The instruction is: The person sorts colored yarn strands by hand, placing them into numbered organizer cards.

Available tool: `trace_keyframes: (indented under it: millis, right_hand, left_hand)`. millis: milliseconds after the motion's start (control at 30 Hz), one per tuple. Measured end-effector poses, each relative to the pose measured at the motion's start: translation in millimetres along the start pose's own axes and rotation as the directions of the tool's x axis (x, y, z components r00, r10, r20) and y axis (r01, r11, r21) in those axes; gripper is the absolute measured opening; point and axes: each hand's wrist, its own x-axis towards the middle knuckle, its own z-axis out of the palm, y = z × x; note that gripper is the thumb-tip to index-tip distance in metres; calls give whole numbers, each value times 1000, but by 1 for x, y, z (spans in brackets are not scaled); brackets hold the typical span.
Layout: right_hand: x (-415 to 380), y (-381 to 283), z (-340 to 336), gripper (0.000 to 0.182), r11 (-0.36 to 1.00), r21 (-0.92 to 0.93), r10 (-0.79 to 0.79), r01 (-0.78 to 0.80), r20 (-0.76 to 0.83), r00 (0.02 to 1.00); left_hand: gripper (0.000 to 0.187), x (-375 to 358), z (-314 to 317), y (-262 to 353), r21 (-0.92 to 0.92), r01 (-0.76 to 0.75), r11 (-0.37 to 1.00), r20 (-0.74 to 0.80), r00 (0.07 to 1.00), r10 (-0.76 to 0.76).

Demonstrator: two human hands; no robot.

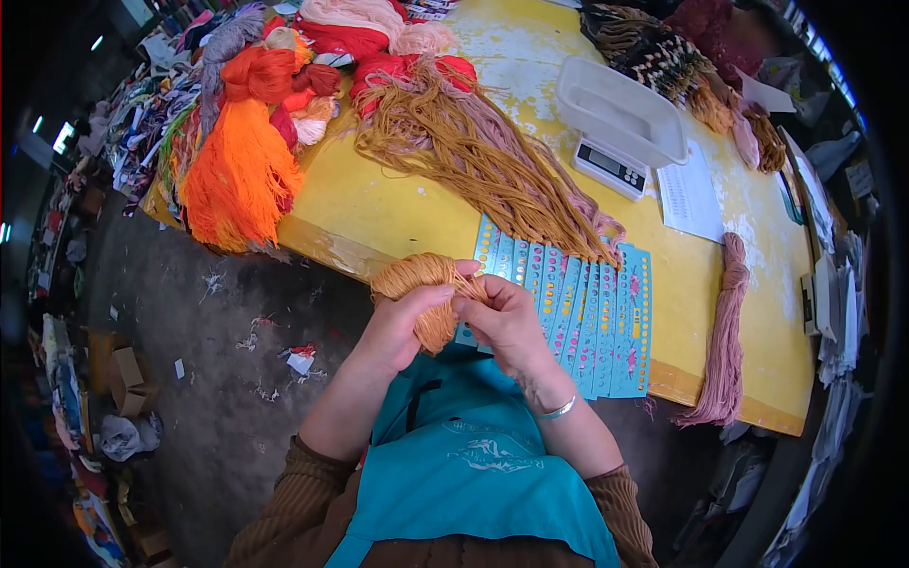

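A light orange skein of thread (415, 281) is held in front of my apron, near the table's front edge. My left hand (409, 322) wraps around its lower side, with the thumb lying across it. At its right end, the fingers of my right hand (502, 317) pinch some of its strands. Just right of my hands, several turquoise cards with rows of punched holes (578, 312) lie overlapping at the table edge. Long brown and mauve threads (492, 151) stretch from the back of the table to the top of these cards.
On the yellow table (379, 210) stands a digital scale with a white tray (620, 114), beside a printed sheet (691, 194). A dusty pink skein (724, 331) hangs over the front edge. Orange yarn (244, 170) piles up at left. Another person (734, 43) is at the far side.
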Motion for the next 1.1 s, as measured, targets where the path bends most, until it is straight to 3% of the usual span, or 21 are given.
trace_keyframes:
  millis: [533,867,1100]
  right_hand:
    - [0,5,0,8,989,142,-36,43,-56,998]
    - [-1,5,-1,10,990,139,-36,41,-37,999]
    - [-1,9,-1,9,992,-5,-126,126,-53,991]
  left_hand:
    - [37,-2,-3,0,1,2,1000,-2,1000,-2]
    - [38,-1,-7,0,41,9,999,11,1000,-10]
    - [44,-2,-5,-3,111,-44,993,-27,999,47]
